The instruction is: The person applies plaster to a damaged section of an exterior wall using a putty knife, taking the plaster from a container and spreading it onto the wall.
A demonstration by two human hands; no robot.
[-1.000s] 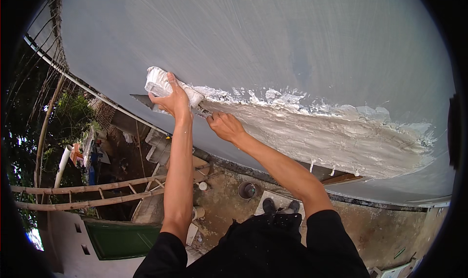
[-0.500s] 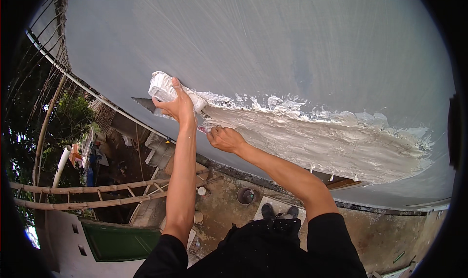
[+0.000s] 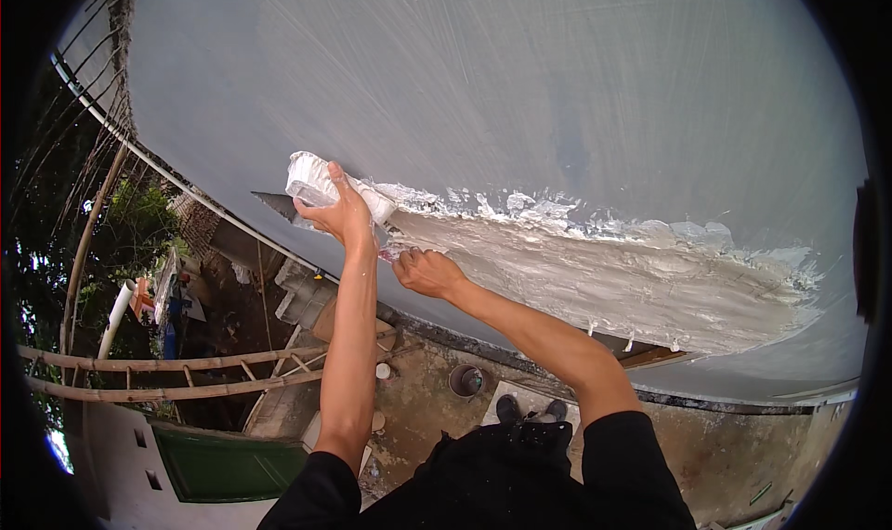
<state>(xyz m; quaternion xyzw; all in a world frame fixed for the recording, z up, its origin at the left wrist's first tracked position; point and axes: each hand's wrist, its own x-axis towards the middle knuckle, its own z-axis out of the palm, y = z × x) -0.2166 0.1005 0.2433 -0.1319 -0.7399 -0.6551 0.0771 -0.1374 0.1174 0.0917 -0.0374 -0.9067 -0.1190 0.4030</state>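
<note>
Daylight reaches a stained floor (image 3: 706, 446), a pale wall (image 3: 116, 456) with a green panel (image 3: 223, 465), a ladder (image 3: 158, 394) and foliage (image 3: 139, 219).

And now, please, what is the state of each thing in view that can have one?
Left hand: closed around container
Container: tilted, smeared white
Right hand: closed on handle
Handle: reddish, mostly covered
Plaster: spread, rough, ragged upper edge
Wall: smooth above plaster
Bucket: upright, open on top

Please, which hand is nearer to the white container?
Left: the left hand grips the white container; the right hand is apart from it, lower and to the right in the picture.
</note>
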